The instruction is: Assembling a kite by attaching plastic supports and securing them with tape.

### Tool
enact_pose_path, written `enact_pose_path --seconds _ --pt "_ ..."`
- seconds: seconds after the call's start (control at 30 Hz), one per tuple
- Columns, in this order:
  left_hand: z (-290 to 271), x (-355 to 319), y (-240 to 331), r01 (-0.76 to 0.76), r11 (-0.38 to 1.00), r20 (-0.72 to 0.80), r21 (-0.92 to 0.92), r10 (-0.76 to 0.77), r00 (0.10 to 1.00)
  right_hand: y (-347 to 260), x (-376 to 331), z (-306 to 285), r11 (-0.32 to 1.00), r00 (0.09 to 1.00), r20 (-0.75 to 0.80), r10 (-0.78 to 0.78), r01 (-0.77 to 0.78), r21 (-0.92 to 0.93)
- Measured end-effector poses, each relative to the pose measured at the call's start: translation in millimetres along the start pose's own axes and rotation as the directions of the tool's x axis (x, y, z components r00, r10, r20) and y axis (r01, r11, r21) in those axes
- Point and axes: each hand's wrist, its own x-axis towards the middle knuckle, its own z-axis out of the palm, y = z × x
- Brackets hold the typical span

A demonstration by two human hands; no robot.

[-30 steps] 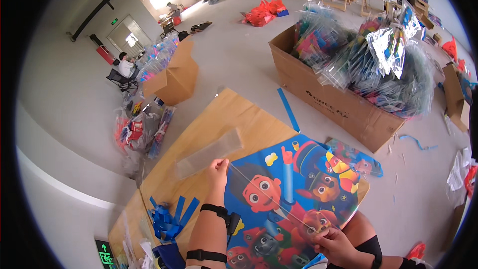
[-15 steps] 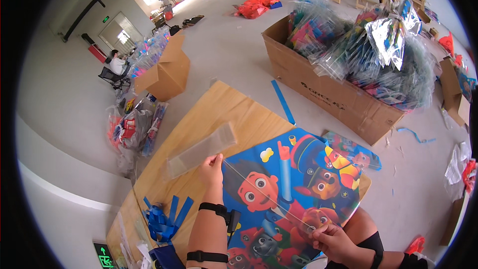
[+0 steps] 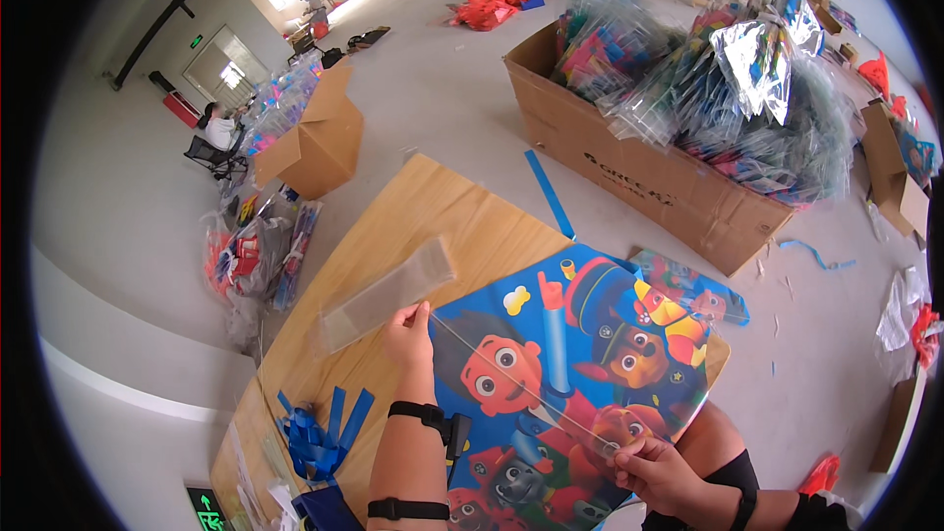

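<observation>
Across my lap and the table corner lies a blue sheet printed with cartoon characters (image 3: 511, 374). A thin pale line (image 3: 526, 385), either a string or a slim rod, runs diagonally over it between my hands. My left hand (image 3: 407, 336) is closed in a pinch at the line's upper end, by the sheet's left edge. With thumb and fingers together, my right hand (image 3: 654, 474) pinches the lower end, where a small roundish bit shows at the fingertips. Clear plastic sleeves (image 3: 388, 297) lie on the wood just beyond my left hand.
The wooden table (image 3: 433, 197) carries a bunch of blue strips (image 3: 315, 438) at its left. Beyond it stands a large cardboard box (image 3: 610, 167) heaped with bagged goods. Another open carton (image 3: 315, 143) and plastic bags (image 3: 251, 256) sit on the floor at left.
The whole view has shifted slightly, so the surroundings sit a little further left and up. Both hands keep their pinch on the thin line; the sheet lies much the same.
</observation>
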Motion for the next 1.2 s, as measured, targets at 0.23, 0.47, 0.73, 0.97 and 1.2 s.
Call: enact_pose_path --seconds 0.23,0.47,0.73,0.97,1.2 --pt "1 0 -1 -0.081 0.992 -0.133 0.099 0.094 0.987 -3 -1 5 1.000 0.999 -0.027 0.027 -0.027 -0.006" --pt "-12 5 -7 -0.129 0.982 -0.091 0.141 0.142 0.986 -4 -2 6 0.999 0.999 -0.018 0.035 -0.035 0.007" --pt "-41 -39 10 -0.697 0.631 0.423 0.340 0.559 0.713 -7 -1 6 0.998 0.995 -0.069 0.070 -0.070 0.002" --pt "-46 -46 23 -0.674 0.632 0.539 0.381 0.441 0.718 -8 -2 1 0.985 0.992 -0.025 0.121 -0.117 0.124" --pt "-48 -72 49 -0.777 0.324 0.656 0.540 0.416 0.629 -4 -1 -4 0.994 0.996 -0.018 0.088 -0.087 0.069"
